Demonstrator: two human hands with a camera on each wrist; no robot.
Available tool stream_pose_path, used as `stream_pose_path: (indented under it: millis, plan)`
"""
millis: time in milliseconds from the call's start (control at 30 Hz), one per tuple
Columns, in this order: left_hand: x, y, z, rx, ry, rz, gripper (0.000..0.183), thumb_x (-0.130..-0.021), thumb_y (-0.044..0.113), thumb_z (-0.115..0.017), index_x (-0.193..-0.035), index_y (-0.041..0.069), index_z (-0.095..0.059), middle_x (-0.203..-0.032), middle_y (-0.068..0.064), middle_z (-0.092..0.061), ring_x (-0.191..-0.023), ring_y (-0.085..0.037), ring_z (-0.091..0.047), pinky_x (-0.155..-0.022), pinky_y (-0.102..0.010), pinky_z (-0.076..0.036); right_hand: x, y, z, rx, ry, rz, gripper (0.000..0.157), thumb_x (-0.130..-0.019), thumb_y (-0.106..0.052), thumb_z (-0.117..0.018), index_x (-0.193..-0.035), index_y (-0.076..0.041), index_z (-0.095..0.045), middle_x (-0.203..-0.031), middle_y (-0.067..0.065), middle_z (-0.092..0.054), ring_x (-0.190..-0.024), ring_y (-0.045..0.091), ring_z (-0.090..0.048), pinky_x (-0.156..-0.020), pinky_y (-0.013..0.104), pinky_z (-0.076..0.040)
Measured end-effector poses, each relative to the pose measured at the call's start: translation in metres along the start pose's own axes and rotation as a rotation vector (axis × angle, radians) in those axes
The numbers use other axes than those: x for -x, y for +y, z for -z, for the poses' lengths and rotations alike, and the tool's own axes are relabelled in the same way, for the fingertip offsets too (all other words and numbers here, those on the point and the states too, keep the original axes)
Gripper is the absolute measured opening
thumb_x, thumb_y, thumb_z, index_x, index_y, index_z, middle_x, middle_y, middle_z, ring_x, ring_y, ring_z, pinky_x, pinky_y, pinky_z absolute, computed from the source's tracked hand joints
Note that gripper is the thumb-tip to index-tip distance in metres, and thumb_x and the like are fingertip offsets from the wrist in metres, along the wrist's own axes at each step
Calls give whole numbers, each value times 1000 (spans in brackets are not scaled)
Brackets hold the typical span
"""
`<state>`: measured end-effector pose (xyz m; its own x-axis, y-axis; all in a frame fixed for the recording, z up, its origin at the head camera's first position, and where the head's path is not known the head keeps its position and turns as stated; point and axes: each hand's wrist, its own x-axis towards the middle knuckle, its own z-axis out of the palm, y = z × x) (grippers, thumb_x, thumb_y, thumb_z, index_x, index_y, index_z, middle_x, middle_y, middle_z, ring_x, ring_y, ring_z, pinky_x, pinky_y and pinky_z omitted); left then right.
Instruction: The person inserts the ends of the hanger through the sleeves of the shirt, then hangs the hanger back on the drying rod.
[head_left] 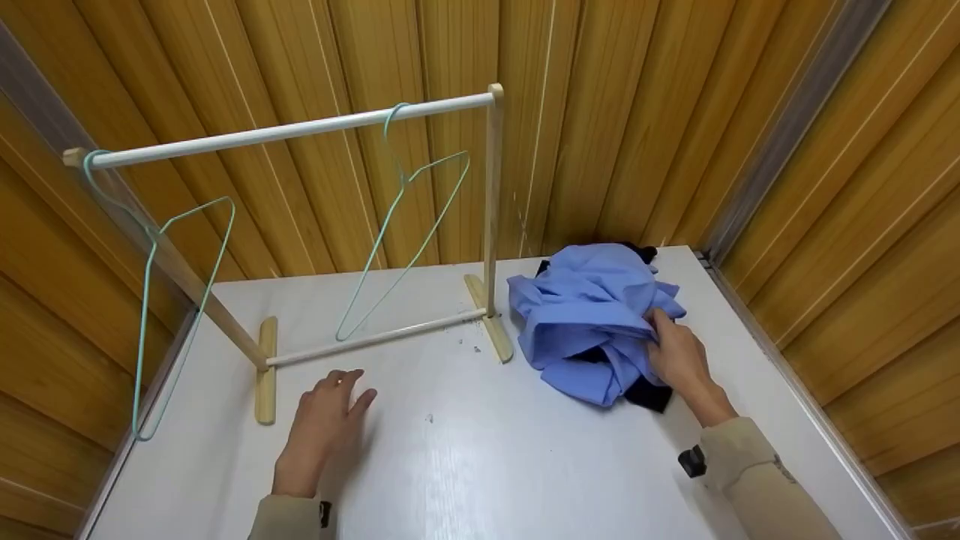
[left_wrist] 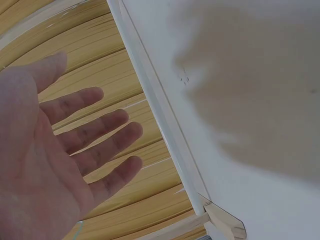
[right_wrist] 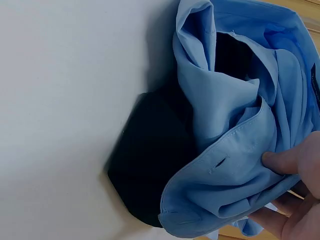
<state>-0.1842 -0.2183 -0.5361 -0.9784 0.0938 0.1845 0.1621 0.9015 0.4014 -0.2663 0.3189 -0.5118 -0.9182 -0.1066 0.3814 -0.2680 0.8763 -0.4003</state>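
A crumpled blue shirt [head_left: 585, 300] lies in a heap at the right of the table, a buttonhole showing along its edge in the right wrist view. My right hand [head_left: 679, 352] pinches a fold of it between thumb and fingers [right_wrist: 280, 162]. Black cloth [right_wrist: 152, 160] sticks out from beneath the blue fabric. Over the table's left half, my left hand [head_left: 322, 420] holds nothing, its palm and spread fingers visible in the left wrist view. Nearest to it is the lower bar [head_left: 375, 337] of a small wooden clothes rack.
The rack's white top rail [head_left: 300, 131] carries two thin green wire hangers, one at the left end [head_left: 142, 337] and one toward the right [head_left: 367, 262]. Its wooden feet [head_left: 266, 390] rest on the white table [head_left: 450, 465]. Wood-panelled walls [head_left: 615, 112] enclose the table's back and sides.
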Motion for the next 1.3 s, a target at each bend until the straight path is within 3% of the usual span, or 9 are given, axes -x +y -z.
stream_pose_path:
  millis: [433,700,933,1300]
  plan:
    - [0,5,-2,30,-40,34,46,-97,40,-56,-127,6,-59,-121,-17,-58,-110,-38,-56,-90,-57,-41,3,0,-3,-62,15,60,34,-83,8,-62,-112,-7,-55,-93,25,-66,-79,43,-63,-64,55,-47]
    - [1,6,-5,36,-43,22,45,-97,40,-55,-126,6,-59,-121,-17,-58,-111,-37,-55,-91,-56,-40,1,1,-5,-144,28,126,37,-81,14,-60,-112,-7,-57,-98,21,-67,-81,35,-64,-69,50,-49]
    - [1,8,-6,35,-42,12,43,-96,39,-57,-124,6,-61,-119,-17,-59,-108,-37,-56,-89,-55,-42,4,-3,-6,-224,46,187,39,-80,16,-61,-112,-6,-59,-106,16,-67,-94,30,-63,-77,46,-49]
    - [0,9,-9,34,-33,2,41,-96,38,-58,-121,6,-62,-117,-16,-60,-108,-36,-57,-87,-55,-43,3,-9,-4,-281,43,243,41,-79,16,-62,-111,-9,-62,-107,3,-67,-97,17,-61,-80,29,-48]
